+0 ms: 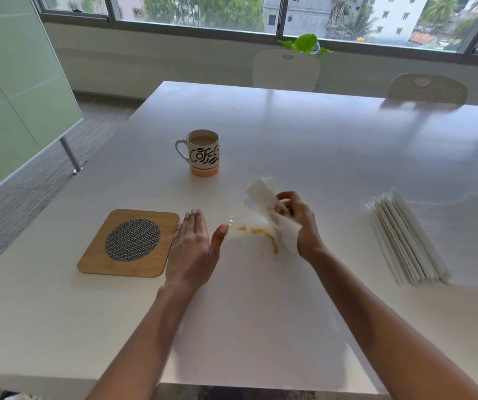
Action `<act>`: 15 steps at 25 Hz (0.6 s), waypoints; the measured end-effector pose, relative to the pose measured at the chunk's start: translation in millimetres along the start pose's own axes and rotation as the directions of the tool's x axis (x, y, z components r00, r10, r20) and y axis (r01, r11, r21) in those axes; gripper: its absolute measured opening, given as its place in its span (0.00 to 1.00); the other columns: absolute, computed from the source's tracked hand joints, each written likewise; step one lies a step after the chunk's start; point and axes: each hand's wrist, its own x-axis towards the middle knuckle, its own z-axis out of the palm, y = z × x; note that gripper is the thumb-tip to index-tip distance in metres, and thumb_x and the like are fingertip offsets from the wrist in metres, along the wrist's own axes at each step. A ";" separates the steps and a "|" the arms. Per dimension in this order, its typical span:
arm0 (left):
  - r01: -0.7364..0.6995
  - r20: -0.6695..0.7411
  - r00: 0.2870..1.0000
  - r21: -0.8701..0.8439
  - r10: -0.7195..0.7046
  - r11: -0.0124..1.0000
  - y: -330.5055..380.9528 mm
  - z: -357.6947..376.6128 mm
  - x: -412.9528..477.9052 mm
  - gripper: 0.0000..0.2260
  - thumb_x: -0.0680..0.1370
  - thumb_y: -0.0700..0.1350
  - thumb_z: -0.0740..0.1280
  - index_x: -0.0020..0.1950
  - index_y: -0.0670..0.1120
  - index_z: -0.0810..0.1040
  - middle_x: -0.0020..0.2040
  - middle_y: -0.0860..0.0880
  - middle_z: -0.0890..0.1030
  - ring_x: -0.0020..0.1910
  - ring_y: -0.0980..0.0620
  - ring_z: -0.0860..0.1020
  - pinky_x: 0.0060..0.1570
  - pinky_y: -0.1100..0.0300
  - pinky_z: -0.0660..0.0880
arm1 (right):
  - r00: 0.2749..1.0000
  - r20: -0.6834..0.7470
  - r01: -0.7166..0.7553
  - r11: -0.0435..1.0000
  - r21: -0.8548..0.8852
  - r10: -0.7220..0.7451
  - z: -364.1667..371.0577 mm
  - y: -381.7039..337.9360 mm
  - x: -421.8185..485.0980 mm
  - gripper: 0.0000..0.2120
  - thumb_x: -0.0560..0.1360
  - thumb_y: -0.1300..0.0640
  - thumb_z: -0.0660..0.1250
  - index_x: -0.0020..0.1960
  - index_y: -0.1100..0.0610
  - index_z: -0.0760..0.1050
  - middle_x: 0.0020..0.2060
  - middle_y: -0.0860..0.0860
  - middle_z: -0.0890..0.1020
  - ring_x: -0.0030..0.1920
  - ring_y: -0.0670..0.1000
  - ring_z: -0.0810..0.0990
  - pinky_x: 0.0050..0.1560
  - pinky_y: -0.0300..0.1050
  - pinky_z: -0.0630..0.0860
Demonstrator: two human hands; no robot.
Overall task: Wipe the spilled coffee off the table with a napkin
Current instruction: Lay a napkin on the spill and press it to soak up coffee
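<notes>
Right hand (300, 223): grip closed on white napkin (263, 197) | left hand (193, 243): open, flat | coffee spill (256, 230) between them on tabletop (261, 313)

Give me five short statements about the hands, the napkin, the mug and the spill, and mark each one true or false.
1. The right hand holds a napkin. True.
2. The mug stands on the wooden trivet. False: it stands on the bare table, beyond the trivet.
3. The left hand is open and holds nothing. True.
4. The coffee spill is wiped away. False: it is there between the hands.
5. The mug is empty. False: it holds coffee.
</notes>
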 end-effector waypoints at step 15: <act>-0.016 -0.034 0.999 0.000 0.016 1.000 -3.1 3.9 2.4 0.43 0.75 0.68 0.36 0.79 0.39 0.53 0.79 0.40 0.58 0.79 0.47 0.53 0.77 0.54 0.47 | 0.997 0.069 -0.030 0.998 -0.049 0.033 24.7 2.1 24.9 0.19 0.72 0.73 0.56 0.53 0.57 0.79 0.41 0.53 0.83 0.38 0.50 0.80 0.39 0.38 0.75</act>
